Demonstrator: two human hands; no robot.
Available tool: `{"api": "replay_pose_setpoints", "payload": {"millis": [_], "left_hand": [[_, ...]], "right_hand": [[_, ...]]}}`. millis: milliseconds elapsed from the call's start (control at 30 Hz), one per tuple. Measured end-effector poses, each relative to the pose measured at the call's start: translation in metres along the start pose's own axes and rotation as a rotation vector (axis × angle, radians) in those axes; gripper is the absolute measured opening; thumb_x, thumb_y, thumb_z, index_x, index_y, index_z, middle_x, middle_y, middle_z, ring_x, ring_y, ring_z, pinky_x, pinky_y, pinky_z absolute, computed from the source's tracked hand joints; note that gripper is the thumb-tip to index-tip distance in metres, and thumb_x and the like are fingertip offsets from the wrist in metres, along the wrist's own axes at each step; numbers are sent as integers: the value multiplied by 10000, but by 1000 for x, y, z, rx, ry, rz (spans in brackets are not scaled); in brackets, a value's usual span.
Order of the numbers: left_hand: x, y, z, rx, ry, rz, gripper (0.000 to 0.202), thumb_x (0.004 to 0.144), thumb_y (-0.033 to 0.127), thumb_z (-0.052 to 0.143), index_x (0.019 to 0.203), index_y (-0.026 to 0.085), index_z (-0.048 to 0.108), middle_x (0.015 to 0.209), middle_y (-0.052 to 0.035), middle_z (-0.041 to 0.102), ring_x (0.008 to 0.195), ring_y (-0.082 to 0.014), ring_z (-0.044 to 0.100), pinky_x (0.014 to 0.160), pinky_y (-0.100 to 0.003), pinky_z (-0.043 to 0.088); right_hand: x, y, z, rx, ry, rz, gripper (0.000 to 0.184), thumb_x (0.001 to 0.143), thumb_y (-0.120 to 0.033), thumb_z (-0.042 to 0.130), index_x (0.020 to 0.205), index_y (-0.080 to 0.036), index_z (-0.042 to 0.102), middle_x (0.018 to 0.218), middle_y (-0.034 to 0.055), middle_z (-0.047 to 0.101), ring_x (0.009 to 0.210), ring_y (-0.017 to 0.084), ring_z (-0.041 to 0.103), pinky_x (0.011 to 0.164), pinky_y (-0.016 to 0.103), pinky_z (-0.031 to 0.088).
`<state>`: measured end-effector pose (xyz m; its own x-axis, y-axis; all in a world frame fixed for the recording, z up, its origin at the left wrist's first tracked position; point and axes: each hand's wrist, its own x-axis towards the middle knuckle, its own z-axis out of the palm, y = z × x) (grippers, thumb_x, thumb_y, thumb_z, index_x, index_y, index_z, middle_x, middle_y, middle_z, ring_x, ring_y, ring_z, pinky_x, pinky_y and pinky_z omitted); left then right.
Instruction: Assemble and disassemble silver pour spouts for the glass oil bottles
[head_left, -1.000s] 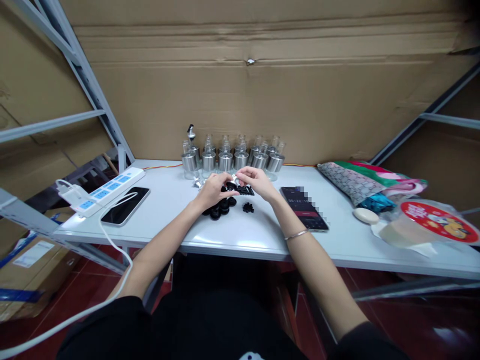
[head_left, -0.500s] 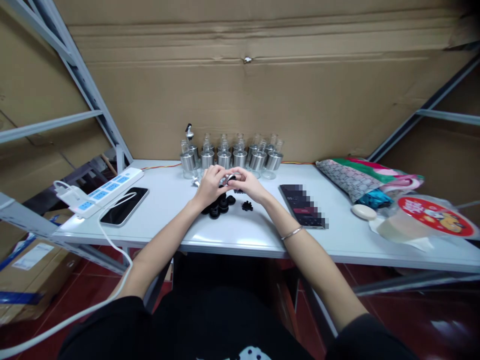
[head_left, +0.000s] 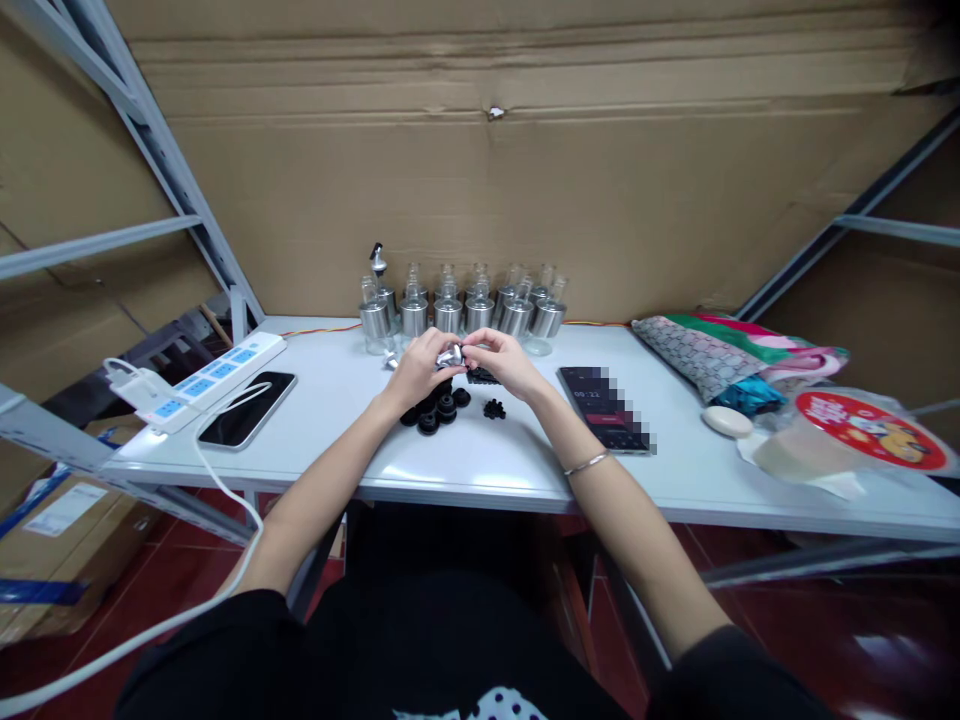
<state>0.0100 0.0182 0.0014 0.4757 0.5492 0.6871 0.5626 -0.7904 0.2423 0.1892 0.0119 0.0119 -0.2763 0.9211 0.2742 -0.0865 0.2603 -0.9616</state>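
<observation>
A shiny silver bottle pourer top lies on its side in the air between my two hands. My left hand is closed round its body. At its right end, the thumb and fingers of my right hand pinch a small dark part against it; its exact shape is hidden. Under my hands is a pile of black round stoppers. To the right sit a cluster of tiny black pieces and another dark heap. Beside my left hand, a small silver piece shows in part.
Glass bottles with silver sleeves stand in rows at the back; one wears a pourer. Left are a power strip and phone. Right are another phone, a patterned bag and a red-lidded tub.
The silver pourer top has turned so that its shiny body now shows between my hands. My right fingers have shifted to its end and pinch there.
</observation>
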Motion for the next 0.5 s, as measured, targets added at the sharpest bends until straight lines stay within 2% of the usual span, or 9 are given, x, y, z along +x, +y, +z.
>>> {"api": "replay_pose_setpoints", "payload": {"millis": [233,367,500], "left_hand": [[-1,5,1,4,36,45,316,815,349,679,1054,184,555,940,-50,549,902,-194,558,811,-309,441],[-1,4,2,-33,44,49,297,833,326,660,1076,198,546,1037,-69,573,989,-202,562,868,-327,451],[-2,6,0,-85,73,61,282,849,300,643,1088,200,531,1028,-64,605,977,-189,580,870,-317,465]], "right_hand": [[-1,0,1,-11,-66,70,507,613,-646,708,719,-190,514,551,-62,501,519,76,460,541,239,382],[-2,-2,3,20,-95,70,510,615,-640,721,739,-190,516,562,-68,506,501,63,435,524,234,362],[-2,-4,2,94,-96,80,495,601,-596,761,772,-178,557,584,-63,513,513,57,433,525,227,356]]}}
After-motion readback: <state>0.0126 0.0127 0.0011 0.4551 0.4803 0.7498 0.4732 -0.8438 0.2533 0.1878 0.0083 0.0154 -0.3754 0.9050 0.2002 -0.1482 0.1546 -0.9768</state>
